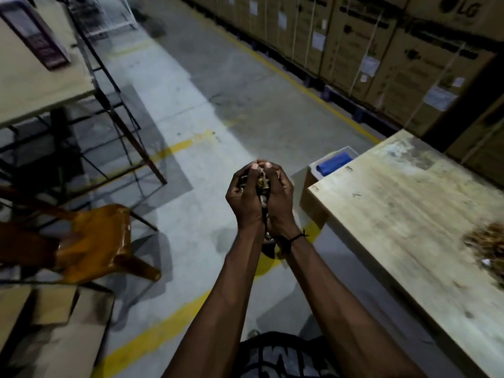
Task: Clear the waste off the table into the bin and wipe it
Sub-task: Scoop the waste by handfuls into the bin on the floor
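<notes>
Cupping a load of waste (262, 184) between both palms, you've got your left hand (245, 199) and right hand (281, 199) pressed together, fingers curled over the top so the scraps sit in a closed pocket. You're standing off the near-left corner of the table (395, 214), hands out over the floor, well clear of its edge. Keep the heels of your palms tight, because a sliver of the load seems to be showing at the wrist end, though the blur makes that hard to call. The container (334, 166) with the blue lining, tucked against the far-left corner of the table, looks like the bin, and I'd judge that's where you're headed. Carry low and level, get your hands right over its mouth before you part them, and open from the bottom so the bits drop straight down rather than scatter on the concrete. There's more to fetch: a brown pile of debris (488, 246) lies on the table at its right side, near the frame's edge. No cloth is in view, so the wipe comes later.
</notes>
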